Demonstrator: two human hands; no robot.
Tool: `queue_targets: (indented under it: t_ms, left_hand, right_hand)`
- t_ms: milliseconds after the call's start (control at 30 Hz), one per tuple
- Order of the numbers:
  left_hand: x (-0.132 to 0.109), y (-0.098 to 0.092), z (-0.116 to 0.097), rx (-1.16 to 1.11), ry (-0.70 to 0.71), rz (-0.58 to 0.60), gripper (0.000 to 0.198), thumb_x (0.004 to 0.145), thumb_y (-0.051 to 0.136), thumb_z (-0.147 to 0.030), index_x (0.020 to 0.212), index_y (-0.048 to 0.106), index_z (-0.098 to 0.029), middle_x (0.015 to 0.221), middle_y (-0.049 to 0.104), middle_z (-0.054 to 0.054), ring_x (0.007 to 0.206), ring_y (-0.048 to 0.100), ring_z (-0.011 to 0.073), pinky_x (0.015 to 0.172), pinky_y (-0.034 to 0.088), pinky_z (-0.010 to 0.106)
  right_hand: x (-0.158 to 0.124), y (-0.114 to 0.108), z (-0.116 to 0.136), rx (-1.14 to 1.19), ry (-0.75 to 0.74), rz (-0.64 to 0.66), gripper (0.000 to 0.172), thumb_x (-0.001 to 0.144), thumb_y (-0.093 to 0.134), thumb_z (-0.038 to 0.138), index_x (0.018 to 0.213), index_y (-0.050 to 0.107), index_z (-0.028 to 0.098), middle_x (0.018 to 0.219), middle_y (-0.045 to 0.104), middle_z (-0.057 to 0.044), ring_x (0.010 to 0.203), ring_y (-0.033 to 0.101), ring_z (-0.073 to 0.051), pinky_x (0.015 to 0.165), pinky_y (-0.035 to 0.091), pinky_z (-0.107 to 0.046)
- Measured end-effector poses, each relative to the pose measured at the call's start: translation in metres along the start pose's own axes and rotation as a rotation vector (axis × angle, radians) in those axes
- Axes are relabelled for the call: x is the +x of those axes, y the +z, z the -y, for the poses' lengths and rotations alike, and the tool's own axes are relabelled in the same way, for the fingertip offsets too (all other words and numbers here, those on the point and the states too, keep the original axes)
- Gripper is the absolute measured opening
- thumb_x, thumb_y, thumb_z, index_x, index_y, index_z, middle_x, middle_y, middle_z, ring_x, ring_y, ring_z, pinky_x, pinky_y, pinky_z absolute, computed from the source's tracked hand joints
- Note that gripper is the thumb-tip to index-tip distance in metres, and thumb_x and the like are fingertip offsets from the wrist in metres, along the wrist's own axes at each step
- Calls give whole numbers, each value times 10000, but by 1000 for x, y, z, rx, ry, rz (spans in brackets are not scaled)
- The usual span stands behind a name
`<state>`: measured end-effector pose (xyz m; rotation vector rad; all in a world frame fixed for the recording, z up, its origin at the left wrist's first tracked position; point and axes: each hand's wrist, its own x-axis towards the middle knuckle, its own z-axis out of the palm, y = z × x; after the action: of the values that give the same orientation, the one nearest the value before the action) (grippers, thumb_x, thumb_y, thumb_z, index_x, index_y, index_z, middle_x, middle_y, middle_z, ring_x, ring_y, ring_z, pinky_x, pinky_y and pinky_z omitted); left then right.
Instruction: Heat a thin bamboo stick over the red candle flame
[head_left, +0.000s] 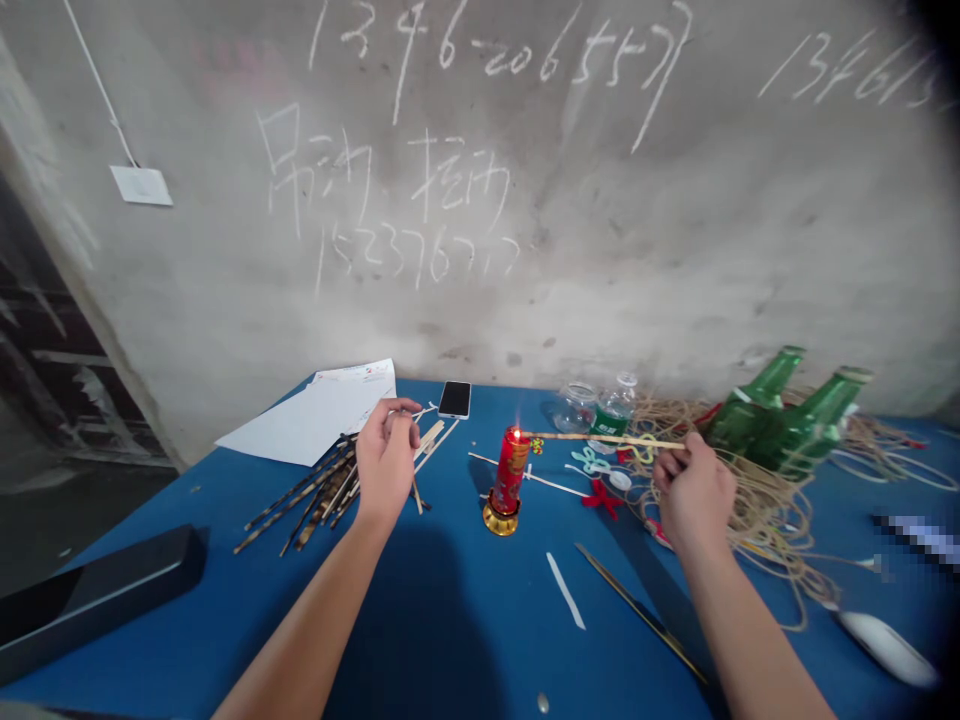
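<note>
**right hand [694, 490] holds stick [600, 438] at candle [510, 480] flame**

a black case [97, 600] lies along the left edge of the blue table [187, 600]. a pile of dark sticks [322, 495] sits just beside the left hand [386, 460], whose fingers [401, 410] curl inward; whether they pinch anything, i cannot tell. paper [315, 415] and a phone [454, 400] lie by the far edge, against the concrete wall [480, 250]. the candle stands between the hands, with open blue around its brass holder [501, 518]. right fingers [675, 465] clench the stick, its tip at the flame. beyond them spreads twine [757, 510], under two green bottles [787, 415] near the far edge. a white mouse [889, 648] sits near the right edge.
</note>
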<state>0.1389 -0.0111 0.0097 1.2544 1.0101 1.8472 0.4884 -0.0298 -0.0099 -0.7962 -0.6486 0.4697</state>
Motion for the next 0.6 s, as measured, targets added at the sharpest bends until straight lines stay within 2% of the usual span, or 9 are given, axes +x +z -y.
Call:
queue_targets:
  t_ms: [400,600]
  left_hand:
    - [0,0,0,28,-3,-4,133,917,560,-271,946,683,-230,607,506,-34,520,427,112,473,328,199]
    - [0,0,-1,34,3,-5,129,907,567,-268,937,687,-228,604,505,-28,509,419,117,453,299,212]
  right_hand:
    - [-4,3,0,-59,21,-22,562,849,797,521,649,360,230,585,320,86,497,313,-79,386,235,-184]
    - [-3,2,-2,-53,25,-18,550,838,801,489,658,349,233,594,315,86,500,306,-78,387,233,-184]
